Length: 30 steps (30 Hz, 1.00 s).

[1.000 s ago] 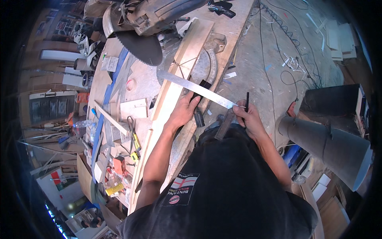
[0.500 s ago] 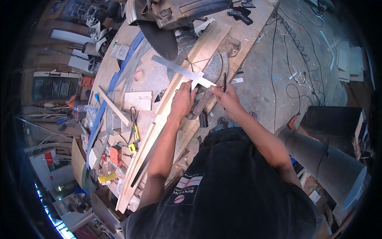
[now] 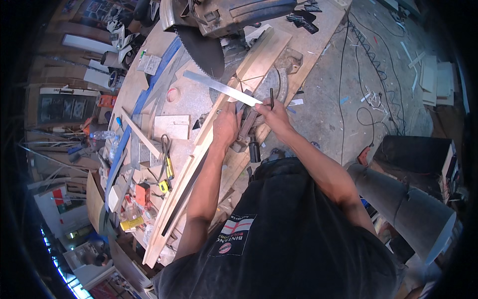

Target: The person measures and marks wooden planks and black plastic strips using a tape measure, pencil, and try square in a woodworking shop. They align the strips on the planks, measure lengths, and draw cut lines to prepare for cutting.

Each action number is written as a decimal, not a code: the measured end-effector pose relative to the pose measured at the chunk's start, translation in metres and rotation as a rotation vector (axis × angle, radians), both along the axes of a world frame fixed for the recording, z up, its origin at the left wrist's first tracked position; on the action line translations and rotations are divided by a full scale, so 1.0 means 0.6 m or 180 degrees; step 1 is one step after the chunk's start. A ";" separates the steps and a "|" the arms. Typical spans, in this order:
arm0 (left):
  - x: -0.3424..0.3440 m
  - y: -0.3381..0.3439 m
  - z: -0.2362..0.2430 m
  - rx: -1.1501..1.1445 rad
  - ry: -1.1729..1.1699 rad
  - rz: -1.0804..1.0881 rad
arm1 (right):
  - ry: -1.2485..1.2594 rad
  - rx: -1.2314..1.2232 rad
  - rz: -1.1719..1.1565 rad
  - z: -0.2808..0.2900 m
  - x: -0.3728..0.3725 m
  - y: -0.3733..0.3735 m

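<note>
My right hand (image 3: 275, 118) is closed on the near end of the bright metal blade of a square (image 3: 219, 88), with a dark pencil (image 3: 272, 97) upright between its fingers. The blade slants up to the left across long pale boards (image 3: 201, 142), its far end close below the toothed saw blade (image 3: 203, 54). Curled at the boards, my left hand (image 3: 226, 125) has its fingertips and thumb around the square's short dark arm; part of that grip is hidden. The boards lie across the round base of a power saw (image 3: 239, 16).
A yellow tape measure (image 3: 164, 187), an orange box (image 3: 143, 193) and a wooden block (image 3: 172, 126) lie on the bench to the left. A black saw handle (image 3: 254, 151) juts toward me. Cables (image 3: 342, 89) trail over the floor at right, near a large grey cylinder (image 3: 403, 199).
Both hands have shifted a little to the left with the square. Its short arm has turned from bright to dark, and the pencil has moved left with my right hand.
</note>
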<state>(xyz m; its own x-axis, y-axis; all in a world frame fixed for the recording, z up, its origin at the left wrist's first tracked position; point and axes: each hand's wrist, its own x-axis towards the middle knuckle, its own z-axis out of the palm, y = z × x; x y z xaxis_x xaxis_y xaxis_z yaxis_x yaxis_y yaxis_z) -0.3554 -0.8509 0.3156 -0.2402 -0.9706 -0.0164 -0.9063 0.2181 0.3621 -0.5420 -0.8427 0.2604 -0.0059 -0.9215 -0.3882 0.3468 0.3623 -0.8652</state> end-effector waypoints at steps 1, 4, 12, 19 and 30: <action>0.000 -0.001 0.000 -0.0022 -0.0006 0.0026 | -0.0031 -0.0077 -0.0087 0.000 0.005 -0.003; -0.001 -0.004 -0.001 -0.0142 -0.0019 0.0099 | 0.0015 -0.0148 -0.0070 0.002 0.013 -0.009; -0.006 -0.003 -0.011 -0.0294 0.0169 0.0495 | -0.0036 -0.0239 -0.0445 -0.017 0.050 -0.018; -0.011 0.006 -0.018 -0.0302 0.0615 0.0867 | 0.0167 -0.0201 -0.0480 -0.034 0.065 -0.026; -0.005 0.018 0.009 -0.0221 0.1211 0.0176 | -0.0318 -0.0102 -0.0747 0.004 0.082 -0.027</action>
<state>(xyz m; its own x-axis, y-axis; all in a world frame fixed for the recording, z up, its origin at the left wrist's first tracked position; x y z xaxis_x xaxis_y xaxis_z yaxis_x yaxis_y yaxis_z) -0.3582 -0.8402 0.3208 -0.1638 -0.9779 0.1299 -0.7212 0.2086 0.6606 -0.4925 -0.8591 0.2629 -0.1840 -0.9113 -0.3683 0.5025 0.2348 -0.8321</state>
